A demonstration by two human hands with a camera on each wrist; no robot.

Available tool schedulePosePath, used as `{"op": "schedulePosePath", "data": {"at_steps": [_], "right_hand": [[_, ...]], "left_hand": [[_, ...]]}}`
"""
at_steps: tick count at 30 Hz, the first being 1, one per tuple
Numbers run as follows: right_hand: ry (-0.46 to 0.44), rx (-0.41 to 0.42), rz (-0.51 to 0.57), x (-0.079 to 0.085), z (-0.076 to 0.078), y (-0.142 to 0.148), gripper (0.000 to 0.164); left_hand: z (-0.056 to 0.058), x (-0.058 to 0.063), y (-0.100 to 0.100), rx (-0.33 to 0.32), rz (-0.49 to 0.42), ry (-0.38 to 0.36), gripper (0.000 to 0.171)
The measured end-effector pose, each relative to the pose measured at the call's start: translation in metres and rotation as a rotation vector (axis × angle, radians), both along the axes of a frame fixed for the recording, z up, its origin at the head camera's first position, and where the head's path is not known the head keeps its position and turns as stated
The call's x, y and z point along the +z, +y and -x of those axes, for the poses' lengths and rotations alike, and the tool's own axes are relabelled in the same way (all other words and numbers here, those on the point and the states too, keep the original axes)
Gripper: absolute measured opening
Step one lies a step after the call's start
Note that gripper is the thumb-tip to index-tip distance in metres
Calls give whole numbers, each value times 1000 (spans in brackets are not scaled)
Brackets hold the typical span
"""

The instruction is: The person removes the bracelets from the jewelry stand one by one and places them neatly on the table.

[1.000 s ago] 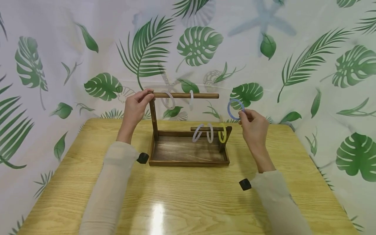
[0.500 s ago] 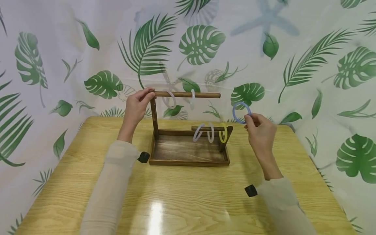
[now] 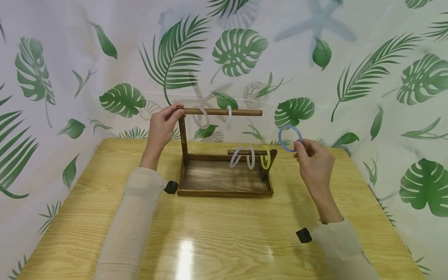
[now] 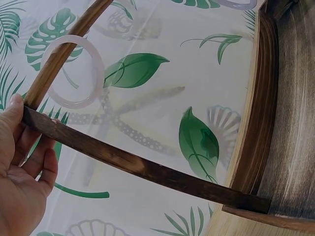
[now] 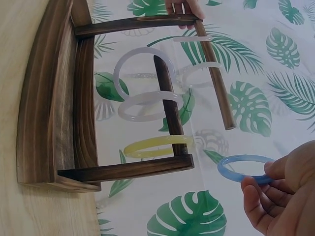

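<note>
A dark wooden jewelry stand (image 3: pixel 225 193) has a tray base and two posts, each with a horizontal bar. My left hand (image 3: pixel 162 126) grips the top corner of the taller left post (image 4: pixel 142 169), where the upper bar (image 3: pixel 245 112) begins. Two pale bangles, one pinkish (image 4: pixel 100 73) and one whitish (image 3: pixel 229 116), hang from that bar. On the lower bar (image 5: pixel 167 83) are two pale lilac bangles (image 5: pixel 142 112) and a yellow bangle (image 5: pixel 142 147) near its post. My right hand (image 3: pixel 315 163) pinches a blue bangle (image 5: pixel 231 174) between thumb and fingers, right of the stand.
The stand rests on a wood-grain table (image 3: pixel 224 233), toward its back edge. Behind the table hangs a white cloth (image 3: pixel 367 23) printed with green leaves and seashells. A black wrist camera (image 3: pixel 303 235) sits at each cuff.
My right hand has moved right and down with the blue bangle, away from the bars' ends. The left hand stays at the post's top, and the hanging bangles look unchanged.
</note>
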State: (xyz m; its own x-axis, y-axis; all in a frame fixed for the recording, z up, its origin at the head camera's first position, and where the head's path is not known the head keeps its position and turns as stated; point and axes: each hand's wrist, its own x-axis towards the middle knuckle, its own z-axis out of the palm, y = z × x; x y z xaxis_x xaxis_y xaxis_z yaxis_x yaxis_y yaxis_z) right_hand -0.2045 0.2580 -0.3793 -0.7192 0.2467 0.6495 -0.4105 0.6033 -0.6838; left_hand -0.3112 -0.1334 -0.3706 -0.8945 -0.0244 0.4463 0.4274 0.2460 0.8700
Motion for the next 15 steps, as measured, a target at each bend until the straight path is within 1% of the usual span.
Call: {"op": "schedulePosePath", "data": {"at_steps": [11, 15], "right_hand": [[-32, 13, -7, -5, -16, -1, 15], [-45, 14, -16, -6, -21, -2, 14]], "left_hand": [[-2, 2, 1, -21, -32, -10, 34], [-2, 2, 1, -15, -25, -8, 34]]}}
